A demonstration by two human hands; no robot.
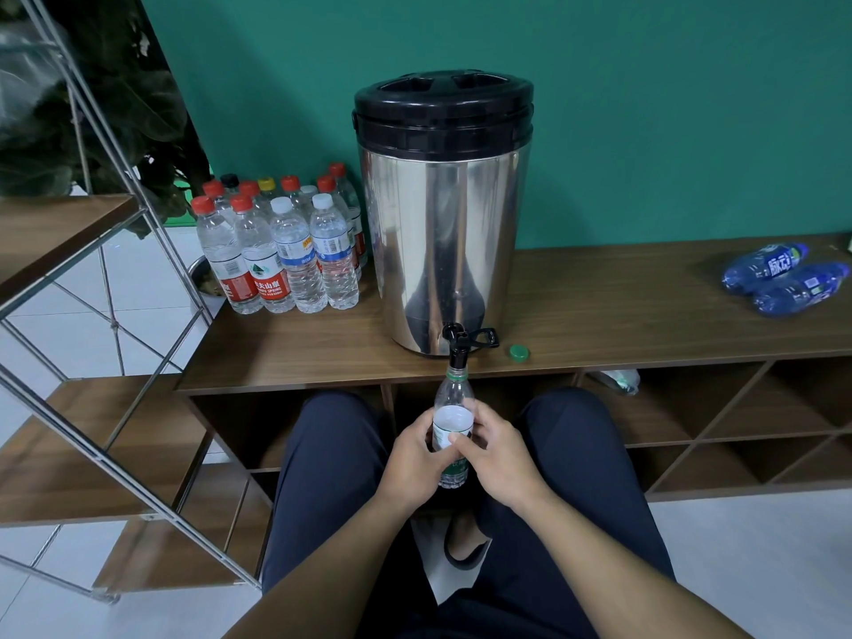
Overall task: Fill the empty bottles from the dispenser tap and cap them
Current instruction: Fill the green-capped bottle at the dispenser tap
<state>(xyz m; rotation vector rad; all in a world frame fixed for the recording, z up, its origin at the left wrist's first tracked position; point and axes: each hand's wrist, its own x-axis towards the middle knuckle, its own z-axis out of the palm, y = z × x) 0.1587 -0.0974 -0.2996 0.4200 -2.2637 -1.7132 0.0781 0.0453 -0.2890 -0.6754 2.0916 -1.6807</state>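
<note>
A steel dispenser (pixel 442 232) with a black lid stands on the wooden bench (pixel 622 315). Its black tap (pixel 458 348) juts over the bench's front edge. Directly under the tap stands upright a clear bottle (pixel 454 398) with a white and green label, its open neck at the spout. My left hand (pixel 415 458) and my right hand (pixel 495 454) both grip the bottle's middle from either side, fingers curled round it. The bottle's green cap (pixel 519 352) lies on the bench just right of the tap.
Several capped water bottles (pixel 281 251) stand clustered left of the dispenser. Two blue bottles (pixel 783 279) lie on their sides at the bench's right end. A metal-framed wooden shelf (pixel 92 362) stands at left. My knees sit below the bench's open cubbies.
</note>
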